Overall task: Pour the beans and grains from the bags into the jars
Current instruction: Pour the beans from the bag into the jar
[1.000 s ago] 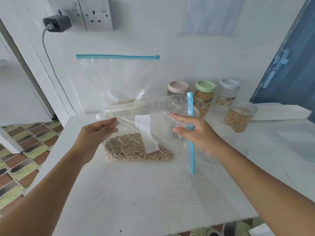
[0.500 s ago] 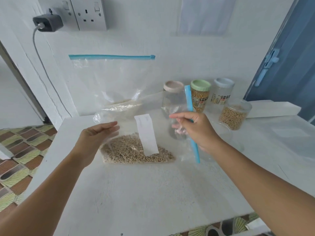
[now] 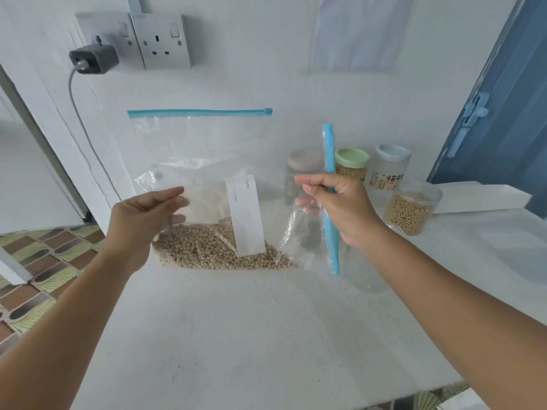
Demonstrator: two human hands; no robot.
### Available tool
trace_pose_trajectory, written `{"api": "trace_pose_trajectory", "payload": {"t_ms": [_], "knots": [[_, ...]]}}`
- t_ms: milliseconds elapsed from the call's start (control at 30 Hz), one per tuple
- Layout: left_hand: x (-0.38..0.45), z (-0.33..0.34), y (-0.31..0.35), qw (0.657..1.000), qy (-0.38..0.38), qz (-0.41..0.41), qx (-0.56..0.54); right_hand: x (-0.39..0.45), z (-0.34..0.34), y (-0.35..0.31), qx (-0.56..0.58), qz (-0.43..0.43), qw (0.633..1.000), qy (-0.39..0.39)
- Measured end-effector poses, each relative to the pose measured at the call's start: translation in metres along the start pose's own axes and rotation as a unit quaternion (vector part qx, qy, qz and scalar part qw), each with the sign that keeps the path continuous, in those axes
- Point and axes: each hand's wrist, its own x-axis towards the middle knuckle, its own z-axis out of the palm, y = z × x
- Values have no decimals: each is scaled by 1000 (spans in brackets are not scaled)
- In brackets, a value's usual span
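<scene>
You are holding a clear zip bag of pale beans up over the white desk, turned on its side so the blue zip strip is running down its right edge. The beans are slumping into the lowest corner, just above the desktop. Your left hand is pinching the bag's closed left edge, fingers straight against the film; your right hand is curling round the zip end, thumb and forefinger nipping the plastic beside the strip.

The film is likely thin, soft and slippery, and the weight is all sitting low, so the bag should sag and swing; the stiff zip strip and the corners look like the surest places to hold while tipping. A white label is stuck on its face.

An empty clear jar is standing just behind the zip end, its mouth partly hidden. Further back, an open jar of soybeans, a green-lidded jar, a grey-lidded jar and a beige-lidded jar are lining up near the wall. A second zip bag is leaning against that wall under the sockets, with a dark charger plugged in. Patterned floor tiles are showing at left, a blue door at right.
</scene>
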Motion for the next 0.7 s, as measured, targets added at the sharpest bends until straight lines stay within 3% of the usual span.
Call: {"api": "trace_pose_trajectory", "payload": {"t_ms": [300, 700], "knots": [[15, 13, 56, 995, -2, 96, 20, 29, -9, -39, 76, -33, 996, 35], [15, 72, 96, 995, -19, 97, -19, 48, -60, -61, 93, -64, 993, 46]]}}
